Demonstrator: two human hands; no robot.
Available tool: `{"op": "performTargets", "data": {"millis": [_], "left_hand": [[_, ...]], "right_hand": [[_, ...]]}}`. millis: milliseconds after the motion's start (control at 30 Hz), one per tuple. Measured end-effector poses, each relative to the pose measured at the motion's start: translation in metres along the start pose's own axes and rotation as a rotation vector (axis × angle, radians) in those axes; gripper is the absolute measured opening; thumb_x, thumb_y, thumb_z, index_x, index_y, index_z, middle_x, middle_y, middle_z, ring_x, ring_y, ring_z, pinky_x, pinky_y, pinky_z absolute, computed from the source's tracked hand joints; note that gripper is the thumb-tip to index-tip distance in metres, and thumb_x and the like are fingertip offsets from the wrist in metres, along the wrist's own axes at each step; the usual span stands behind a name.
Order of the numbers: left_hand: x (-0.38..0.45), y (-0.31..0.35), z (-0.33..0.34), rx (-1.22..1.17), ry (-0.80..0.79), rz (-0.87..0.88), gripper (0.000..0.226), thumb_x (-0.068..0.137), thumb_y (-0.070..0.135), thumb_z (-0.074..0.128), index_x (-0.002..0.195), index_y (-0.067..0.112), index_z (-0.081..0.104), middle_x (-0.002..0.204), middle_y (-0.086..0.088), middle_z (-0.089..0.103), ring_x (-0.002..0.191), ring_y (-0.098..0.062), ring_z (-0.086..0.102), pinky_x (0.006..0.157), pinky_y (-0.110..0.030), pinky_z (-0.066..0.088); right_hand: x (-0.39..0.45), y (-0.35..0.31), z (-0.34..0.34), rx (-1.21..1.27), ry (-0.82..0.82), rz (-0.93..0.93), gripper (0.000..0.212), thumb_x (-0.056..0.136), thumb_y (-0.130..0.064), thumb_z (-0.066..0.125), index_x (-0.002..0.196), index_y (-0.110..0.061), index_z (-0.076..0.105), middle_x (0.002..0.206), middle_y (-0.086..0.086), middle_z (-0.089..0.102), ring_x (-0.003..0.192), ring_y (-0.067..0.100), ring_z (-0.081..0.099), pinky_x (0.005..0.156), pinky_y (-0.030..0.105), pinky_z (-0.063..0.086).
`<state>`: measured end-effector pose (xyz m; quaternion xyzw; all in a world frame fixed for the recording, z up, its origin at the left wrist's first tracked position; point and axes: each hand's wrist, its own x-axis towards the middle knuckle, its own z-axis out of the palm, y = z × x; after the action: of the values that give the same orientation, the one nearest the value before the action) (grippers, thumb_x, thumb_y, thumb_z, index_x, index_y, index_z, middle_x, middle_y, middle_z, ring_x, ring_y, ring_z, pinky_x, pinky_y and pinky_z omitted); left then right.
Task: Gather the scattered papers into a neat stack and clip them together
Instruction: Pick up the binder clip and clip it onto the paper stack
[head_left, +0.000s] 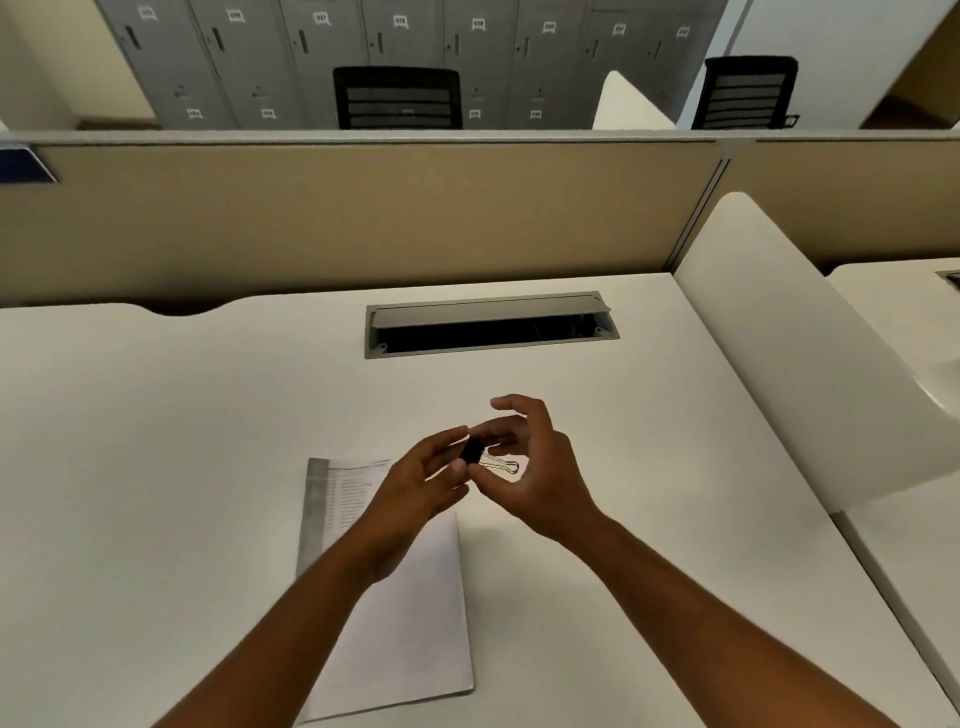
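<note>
A stack of white printed papers (415, 613) lies on the white desk (156, 467) in front of me, its long side running away from me. Above its far right corner both hands meet around a black binder clip (475, 451) with silver wire handles. My left hand (415, 488) pinches the clip's black body with its fingertips. My right hand (535, 467) pinches the clip from the other side, its upper fingers spread loosely above. My left forearm covers part of the papers.
A grey cable tray (491, 325) with its lid raised is sunk into the desk beyond my hands. A beige partition (363, 218) closes the far edge. A white curved divider (810, 364) stands on the right. Black chairs and grey lockers are behind.
</note>
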<state>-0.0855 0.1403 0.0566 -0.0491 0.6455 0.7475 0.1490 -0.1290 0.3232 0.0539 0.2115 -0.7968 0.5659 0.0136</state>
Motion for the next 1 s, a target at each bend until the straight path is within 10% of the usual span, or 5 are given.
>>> {"op": "performTargets", "data": {"millis": [333,633,1000], "left_hand": [[-0.089,0.017,-0.047,-0.293,0.131,0.066,0.049,0.084,0.021,0.075,0.130,0.015,0.061,0.116,-0.018,0.070,0.110,-0.033,0.068,0.088,-0.033,0.056],[-0.129,0.013,-0.096,-0.568,0.159,0.031,0.045,0.089,0.002,0.066,0.132,0.011,0.058,0.124,-0.020,0.066,0.113,-0.039,0.065,0.089,-0.037,0.057],[-0.143,0.008,-0.131,0.092,0.335,0.146,0.056,0.082,0.004,0.077,0.130,0.025,0.057,0.105,0.000,0.074,0.090,-0.024,0.073,0.078,-0.038,0.061]], "right_hand": [[-0.026,-0.077,0.061,0.104,-0.016,-0.033,0.063,0.080,-0.029,0.088,0.133,-0.028,0.051,0.119,-0.015,0.073,0.113,0.012,0.070,0.095,0.024,0.056],[-0.041,-0.108,0.122,0.452,0.141,0.303,0.014,0.093,-0.012,0.073,0.100,-0.023,0.079,0.092,0.008,0.078,0.087,0.027,0.076,0.068,0.028,0.059],[-0.041,-0.136,0.162,0.499,0.045,0.342,0.019,0.095,-0.011,0.070,0.111,-0.018,0.077,0.095,0.008,0.079,0.090,0.022,0.076,0.071,0.026,0.059]]}}
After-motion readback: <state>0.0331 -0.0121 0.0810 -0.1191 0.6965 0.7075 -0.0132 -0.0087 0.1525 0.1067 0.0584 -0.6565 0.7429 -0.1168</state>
